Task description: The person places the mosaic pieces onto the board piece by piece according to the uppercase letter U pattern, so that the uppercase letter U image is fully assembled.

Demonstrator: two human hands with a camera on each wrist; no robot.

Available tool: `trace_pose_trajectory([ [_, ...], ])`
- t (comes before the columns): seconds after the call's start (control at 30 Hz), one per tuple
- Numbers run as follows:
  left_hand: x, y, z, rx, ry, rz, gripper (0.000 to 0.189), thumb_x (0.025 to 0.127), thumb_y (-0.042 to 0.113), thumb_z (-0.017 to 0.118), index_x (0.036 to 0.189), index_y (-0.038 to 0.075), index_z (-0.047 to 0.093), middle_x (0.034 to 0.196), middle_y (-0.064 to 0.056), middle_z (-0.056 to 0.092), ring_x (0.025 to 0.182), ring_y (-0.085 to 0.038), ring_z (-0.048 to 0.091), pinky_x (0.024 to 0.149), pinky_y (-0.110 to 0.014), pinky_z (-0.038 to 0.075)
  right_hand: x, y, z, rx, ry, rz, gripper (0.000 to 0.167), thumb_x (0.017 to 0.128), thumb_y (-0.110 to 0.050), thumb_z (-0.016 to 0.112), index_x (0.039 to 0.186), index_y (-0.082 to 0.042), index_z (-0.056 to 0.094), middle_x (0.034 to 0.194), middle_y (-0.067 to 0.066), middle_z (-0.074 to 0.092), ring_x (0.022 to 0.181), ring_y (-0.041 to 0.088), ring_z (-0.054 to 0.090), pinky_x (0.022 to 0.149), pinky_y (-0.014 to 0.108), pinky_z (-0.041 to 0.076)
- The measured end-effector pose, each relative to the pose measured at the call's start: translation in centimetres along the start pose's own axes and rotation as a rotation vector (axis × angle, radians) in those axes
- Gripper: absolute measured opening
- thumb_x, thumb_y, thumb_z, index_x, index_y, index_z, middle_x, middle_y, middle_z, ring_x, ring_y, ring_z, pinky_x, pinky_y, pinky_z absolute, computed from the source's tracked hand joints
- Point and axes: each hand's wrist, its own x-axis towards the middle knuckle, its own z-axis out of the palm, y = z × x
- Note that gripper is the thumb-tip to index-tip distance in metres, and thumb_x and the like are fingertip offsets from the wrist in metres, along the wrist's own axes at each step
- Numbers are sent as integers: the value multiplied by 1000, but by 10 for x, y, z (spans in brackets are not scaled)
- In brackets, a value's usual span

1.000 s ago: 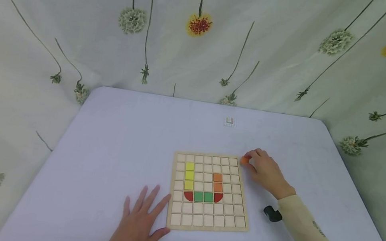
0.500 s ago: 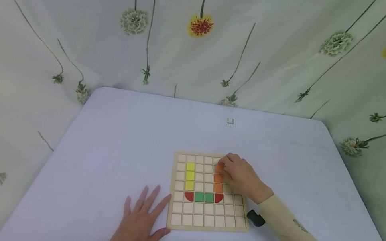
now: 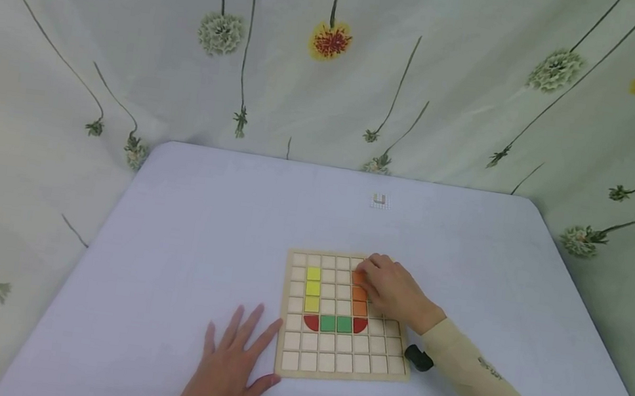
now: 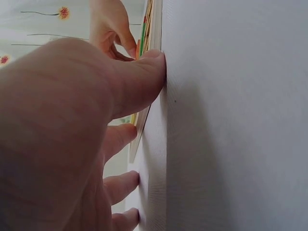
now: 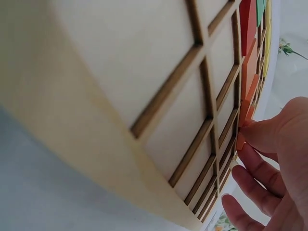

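Observation:
A square wooden grid board (image 3: 343,379) lies on the table. My right hand (image 3: 397,294) reaches over its right side, thumb and index finger pinching an orange square tile (image 5: 242,140) at the top of the orange column. Below that tile sit two more orange squares (image 3: 359,301). Three yellow squares (image 3: 312,288) form a column to the left. Green squares (image 3: 336,324) and rounded red pieces (image 3: 311,322) join the columns along the bottom. My left hand (image 3: 233,369) lies spread on the table, its thumb and index fingertip at the board's left edge.
A small card (image 3: 380,200) with a U-shaped colored pattern lies toward the back of the white table (image 3: 203,210). A black device (image 3: 419,358) shows under the right wrist, by the board's right edge. A flower-printed curtain (image 3: 475,78) hangs behind.
My right hand has carried the orange tile from beyond the board's upper right corner leftward to the spot above the two orange squares. The left hand has stayed in place.

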Motion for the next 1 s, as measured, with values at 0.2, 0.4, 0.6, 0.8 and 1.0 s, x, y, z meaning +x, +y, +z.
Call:
trace_pose_trajectory([
  [0.2,0,0,1,-5,-1,-3,88,82,58,76,157,32,38,169,-8,27,155,-42,22,111,-81,19,1,-2,-1,1,-21,16,17,95,-13,72,111,-10,70,108,3,68,95,18,62,79,34,55],
  [0.4,0,-1,1,-2,8,7,87,83,59,75,157,32,37,169,-8,27,155,-42,22,111,-81,19,1,-3,-2,-8,-19,35,17,94,-13,72,111,-10,70,109,4,68,96,19,63,79,35,55],
  [0.6,0,0,2,-2,2,-1,88,83,59,76,157,33,37,169,-7,26,156,-41,21,111,-81,19,2,-4,-4,23,-27,86,20,92,-15,75,110,-9,70,108,4,68,96,20,63,78,37,54],
  [0.8,0,0,3,-7,-7,-4,87,83,59,76,157,33,37,169,-7,27,155,-42,21,111,-82,18,-1,-4,-7,38,-35,119,21,93,-19,74,111,-9,70,107,4,68,95,20,64,78,36,55],
  [1.0,1,0,1,-7,-16,-12,87,83,57,76,157,33,38,169,-8,27,155,-42,22,111,-82,18,-8,-7,-11,59,-64,136,24,93,-22,73,113,-9,70,113,6,68,101,22,63,81,40,55],
])
